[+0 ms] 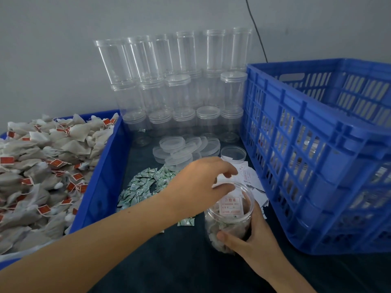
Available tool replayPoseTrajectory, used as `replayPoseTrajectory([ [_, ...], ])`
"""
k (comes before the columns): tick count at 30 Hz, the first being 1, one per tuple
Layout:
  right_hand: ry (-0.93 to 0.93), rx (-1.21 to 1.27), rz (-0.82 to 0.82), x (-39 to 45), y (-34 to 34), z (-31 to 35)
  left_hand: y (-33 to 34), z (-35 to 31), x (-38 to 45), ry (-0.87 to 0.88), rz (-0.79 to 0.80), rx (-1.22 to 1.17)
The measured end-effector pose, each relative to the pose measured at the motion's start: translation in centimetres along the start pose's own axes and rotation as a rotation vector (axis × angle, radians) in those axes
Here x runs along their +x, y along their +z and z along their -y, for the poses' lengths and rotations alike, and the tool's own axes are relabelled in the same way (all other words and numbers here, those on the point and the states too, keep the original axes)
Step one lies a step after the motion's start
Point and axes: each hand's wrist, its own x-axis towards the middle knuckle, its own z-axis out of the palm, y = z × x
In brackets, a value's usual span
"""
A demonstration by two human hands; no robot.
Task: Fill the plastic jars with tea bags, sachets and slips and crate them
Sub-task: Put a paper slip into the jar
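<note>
Right hand point(249, 231): curled round the near side of the open jar point(229, 216), gripping it, thumb across the front wall.
Left hand point(203, 182): above the jar mouth, fingers loosely bent, thumb and fingertips at the rim; grip on anything cannot be told.
Open jar: tilted on the dark tabletop point(169, 261), near centre, holding tea bags with a white red-printed slip point(230, 206) on top.
Slips point(249, 178): loose pile just beyond the jar, beside the crate.
Sachets point(146, 182): green-and-white, spread left of the jar.
Lids point(182, 151): clear, heaped farther back.
Empty jars point(179, 85): stacked in tiers against the far wall.
Tea bags point(38, 170): heaped in the blue bin point(101, 176) at left.
Blue crate point(317, 157): at right, slatted walls, jars dimly visible inside.
</note>
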Motion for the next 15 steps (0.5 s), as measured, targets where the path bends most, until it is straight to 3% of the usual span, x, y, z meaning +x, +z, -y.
replayPoseTrajectory([
  [3, 0.101, -0.181, 0.074, 0.2, -2.0, 2.5, -0.9, 1.0, -0.9, -0.094, 0.065, -0.205],
  [7, 0.092, -0.674, 0.256, 1.6, -3.5, 8.9, -0.5, 1.8, -1.5, -0.343, 0.236, -0.433],
  [11, 0.119, -1.171, 0.443, 3.8, -2.3, 13.0, 0.1, 1.6, -1.9, -0.369, 0.271, -0.418],
  [15, 0.173, -1.335, 0.563, 6.1, -1.0, 14.4, 0.1, 1.6, -2.1, -0.396, 0.269, -0.497],
])
